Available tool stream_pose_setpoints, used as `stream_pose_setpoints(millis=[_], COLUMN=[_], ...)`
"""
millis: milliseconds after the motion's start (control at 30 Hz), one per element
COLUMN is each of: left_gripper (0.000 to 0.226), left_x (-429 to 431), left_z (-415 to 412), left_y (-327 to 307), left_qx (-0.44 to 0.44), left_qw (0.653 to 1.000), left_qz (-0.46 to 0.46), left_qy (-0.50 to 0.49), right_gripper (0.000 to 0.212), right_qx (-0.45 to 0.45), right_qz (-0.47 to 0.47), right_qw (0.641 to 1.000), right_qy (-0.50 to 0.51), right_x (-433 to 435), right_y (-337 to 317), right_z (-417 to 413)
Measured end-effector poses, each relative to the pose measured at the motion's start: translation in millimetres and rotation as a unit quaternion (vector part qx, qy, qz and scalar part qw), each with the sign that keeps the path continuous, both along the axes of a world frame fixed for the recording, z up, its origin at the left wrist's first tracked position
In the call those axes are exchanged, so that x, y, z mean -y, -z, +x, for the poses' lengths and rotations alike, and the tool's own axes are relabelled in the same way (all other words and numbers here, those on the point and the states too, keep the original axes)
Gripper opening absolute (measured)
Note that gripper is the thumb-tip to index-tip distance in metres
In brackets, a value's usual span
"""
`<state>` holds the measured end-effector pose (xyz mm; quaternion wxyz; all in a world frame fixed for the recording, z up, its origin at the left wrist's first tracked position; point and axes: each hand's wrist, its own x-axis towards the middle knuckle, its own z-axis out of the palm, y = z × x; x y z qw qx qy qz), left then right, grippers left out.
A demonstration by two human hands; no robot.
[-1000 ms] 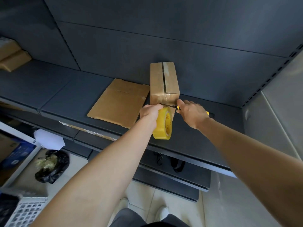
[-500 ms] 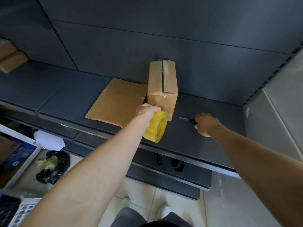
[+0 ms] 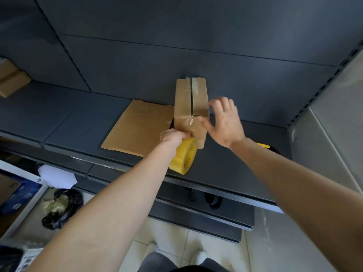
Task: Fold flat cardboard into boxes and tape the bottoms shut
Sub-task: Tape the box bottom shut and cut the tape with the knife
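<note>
The cut was over. A second before, the right hand (image 3: 224, 122) had held the yellow-handled utility knife (image 3: 264, 145) at the tape just below the box (image 3: 200, 101); then it laid the knife down on the shelf (image 3: 59, 118). Now the knife lay well to the right, half hidden behind the right forearm. The hand had come back empty, fingers spread wide beside the box's right near corner. It was blurred, so whether the thumb already touched the cardboard could not be told.

The left hand (image 3: 172, 136) gripped the yellow tape roll (image 3: 184, 156) low against the box's near face. The box stood on the shelf with its taped seam up and a wrinkled end of clear tape (image 3: 188, 121) over the near edge. That loose end probably needed pressing flat, which would finish this bottom.

A flat cardboard blank (image 3: 137, 128) lay just left of the box, touching it, not yet folded. The dark grey metal shelf also bore cardboard boxes (image 3: 11, 79) at far left. Below were a tiled floor (image 3: 167, 244), a black bag (image 3: 60, 209) and a white sheet (image 3: 57, 177).
</note>
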<state>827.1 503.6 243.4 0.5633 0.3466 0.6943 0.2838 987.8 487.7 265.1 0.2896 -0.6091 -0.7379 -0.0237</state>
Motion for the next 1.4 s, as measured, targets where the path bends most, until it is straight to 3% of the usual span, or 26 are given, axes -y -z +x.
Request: stream_pose_setpoints(millis=[133, 300, 500, 667, 733, 800, 867, 1000, 1133, 1300, 1400], left_gripper=[0.042, 0.038, 0.007, 0.008, 0.009, 0.009, 0.012, 0.014, 0.014, 0.016, 0.001], left_x=[-1, -2, 0, 7, 10, 12, 14, 20, 30, 42, 45], left_z=[-3, -15, -25, -21, -15, -6, 4, 27, 48, 67, 70], left_y=[-2, -1, -5, -10, -11, -13, -15, -19, -21, -21, -24], left_qx=[0.002, -0.043, -0.007, 0.037, 0.045, 0.056, 0.064, 0.077, 0.077, 0.081, 0.103], left_qw=[1.000, 0.998, 0.995, 0.988, 0.986, 0.983, 0.980, 0.970, 0.963, 0.951, 0.942], left_qz=[-0.008, -0.007, 0.021, 0.017, 0.016, 0.016, 0.018, 0.028, 0.038, 0.060, 0.073], left_qy=[0.007, 0.043, 0.096, 0.151, 0.161, 0.171, 0.188, 0.228, 0.255, 0.292, 0.311], right_gripper=[0.051, 0.042, 0.044, 0.020, 0.028, 0.040, 0.042, 0.055, 0.077, 0.041, 0.028], right_qx=[0.136, 0.140, 0.102, -0.029, -0.054, -0.092, -0.199, -0.327, -0.447, -0.594, -0.652], right_qz=[-0.086, -0.091, -0.110, 0.002, -0.077, -0.215, -0.330, -0.489, -0.522, -0.477, -0.421], right_qw=[0.985, 0.985, 0.988, 0.999, 0.991, 0.959, 0.902, 0.789, 0.702, 0.587, 0.555], right_qy=[-0.056, -0.036, -0.034, 0.034, 0.098, 0.160, 0.197, 0.176, 0.183, 0.273, 0.298], right_x=[-13, -18, -15, 11, 22, 29, 37, 61, 76, 83, 86], right_y=[-6, 1, 2, 1, 3, 2, 0, -3, -5, -5, -6], right_z=[-25, -23, -28, -19, -11, -3, 8, 25, 36, 33, 36])
